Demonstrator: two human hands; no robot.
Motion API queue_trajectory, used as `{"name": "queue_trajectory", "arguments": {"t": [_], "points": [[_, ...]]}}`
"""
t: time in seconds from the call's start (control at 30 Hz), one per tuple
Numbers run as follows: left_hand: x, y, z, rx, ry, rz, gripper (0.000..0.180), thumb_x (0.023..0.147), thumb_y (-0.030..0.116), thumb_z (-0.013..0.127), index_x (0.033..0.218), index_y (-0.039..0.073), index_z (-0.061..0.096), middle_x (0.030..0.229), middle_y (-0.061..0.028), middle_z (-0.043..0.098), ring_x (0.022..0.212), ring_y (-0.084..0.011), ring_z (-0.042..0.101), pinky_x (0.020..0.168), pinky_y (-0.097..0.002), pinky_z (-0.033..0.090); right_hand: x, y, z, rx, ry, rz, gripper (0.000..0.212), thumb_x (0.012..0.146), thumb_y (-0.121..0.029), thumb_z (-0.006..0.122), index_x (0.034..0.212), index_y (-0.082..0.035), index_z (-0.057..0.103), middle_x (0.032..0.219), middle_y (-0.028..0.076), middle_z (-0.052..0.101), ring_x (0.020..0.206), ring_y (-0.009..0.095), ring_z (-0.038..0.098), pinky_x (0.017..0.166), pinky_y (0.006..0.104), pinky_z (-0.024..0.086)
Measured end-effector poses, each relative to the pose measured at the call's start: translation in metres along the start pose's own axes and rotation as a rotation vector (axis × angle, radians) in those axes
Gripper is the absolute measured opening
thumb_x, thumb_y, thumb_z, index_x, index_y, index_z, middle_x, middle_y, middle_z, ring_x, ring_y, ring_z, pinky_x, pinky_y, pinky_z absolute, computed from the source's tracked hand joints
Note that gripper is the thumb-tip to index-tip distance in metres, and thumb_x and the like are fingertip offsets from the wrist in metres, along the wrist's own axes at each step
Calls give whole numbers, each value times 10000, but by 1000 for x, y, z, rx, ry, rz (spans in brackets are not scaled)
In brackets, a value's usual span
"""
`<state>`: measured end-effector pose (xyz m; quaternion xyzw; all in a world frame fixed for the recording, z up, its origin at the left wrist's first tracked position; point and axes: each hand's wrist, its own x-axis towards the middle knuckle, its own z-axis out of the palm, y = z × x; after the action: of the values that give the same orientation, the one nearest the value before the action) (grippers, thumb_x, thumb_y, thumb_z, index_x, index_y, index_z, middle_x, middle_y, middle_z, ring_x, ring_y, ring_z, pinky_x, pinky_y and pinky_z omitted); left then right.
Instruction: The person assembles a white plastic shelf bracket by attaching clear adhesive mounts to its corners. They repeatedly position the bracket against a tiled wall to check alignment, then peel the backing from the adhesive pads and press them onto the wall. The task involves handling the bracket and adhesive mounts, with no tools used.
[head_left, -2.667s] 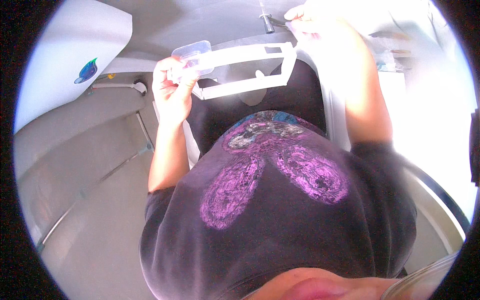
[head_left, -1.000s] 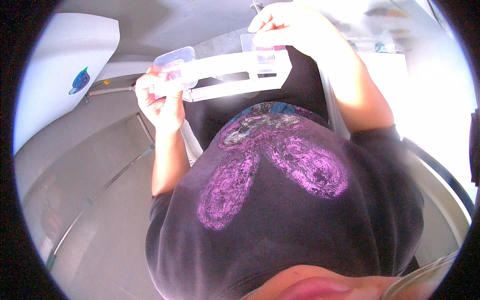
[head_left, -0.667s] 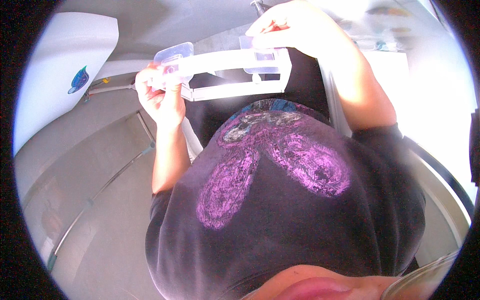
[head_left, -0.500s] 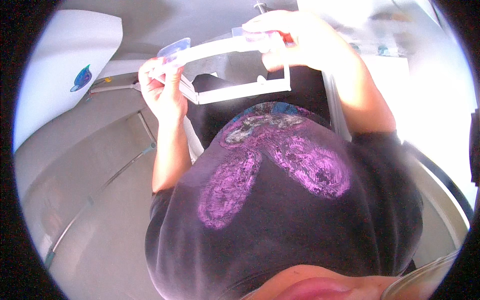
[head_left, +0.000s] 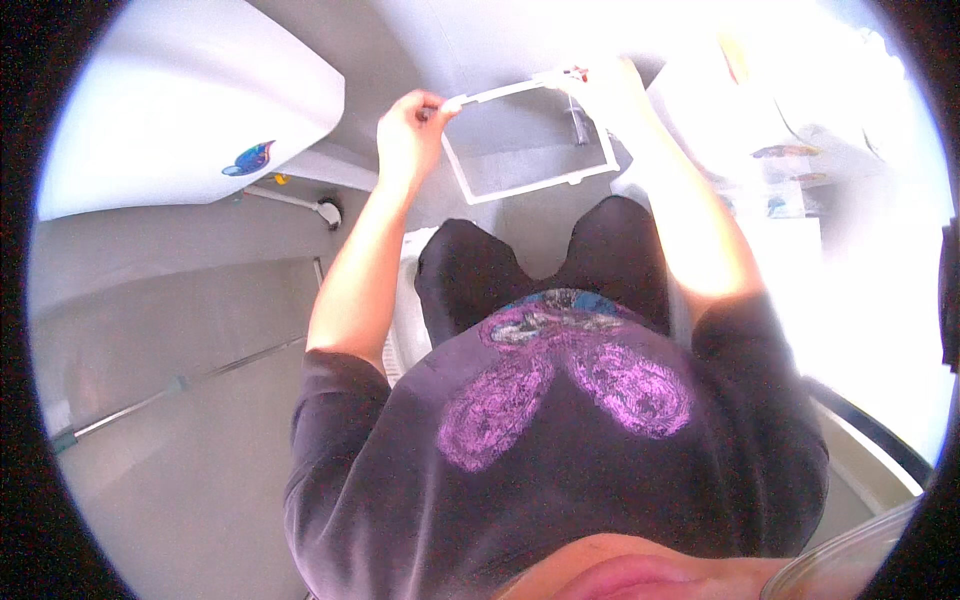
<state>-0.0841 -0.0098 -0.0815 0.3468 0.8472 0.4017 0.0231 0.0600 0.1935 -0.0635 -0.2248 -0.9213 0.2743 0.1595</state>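
Observation:
A white, open rectangular frame (head_left: 540,186) is held out in front of me, beyond my knees. My left hand (head_left: 408,138) pinches its far left corner, fingers closed. At the far right corner my right hand (head_left: 612,95) is closed on the same frame; glare washes out much of that hand. Something small and red (head_left: 578,74) shows by its fingertips. A grey surface is visible through the frame's opening.
A white rounded fixture (head_left: 190,100) with a blue leaf-shaped sticker stands at upper left, a white rod (head_left: 285,198) beneath it. A thin metal rail (head_left: 180,385) crosses the grey surface at left. Overexposed white fixtures (head_left: 790,260) fill the right side.
Both hands have carried the frame farther from my body, and its opening now faces me more squarely. My view has shifted, with both knees now showing below the frame.

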Motion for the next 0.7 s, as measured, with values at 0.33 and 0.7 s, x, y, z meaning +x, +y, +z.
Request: {"name": "queue_trajectory", "arguments": {"t": [0.33,0.7], "points": [[81,24,6,343,38,8,332,720,412,680,865,114,698,749,-77,666,711,-237,640,680,-331,495,55,18,-1,29,245,89,238,699,-256,747,835,-70,687,744,56,643,678,133,586,663,281,467],[79,59,7,803,70,141,430,672,514,675,707,85,675,659,-101,644,665,-255,654,592,-357,506,54,19,-12,-429,493,-44,488,669,-557,660,825,-96,685,759,80,647,706,208,639,656,294,505]]}}
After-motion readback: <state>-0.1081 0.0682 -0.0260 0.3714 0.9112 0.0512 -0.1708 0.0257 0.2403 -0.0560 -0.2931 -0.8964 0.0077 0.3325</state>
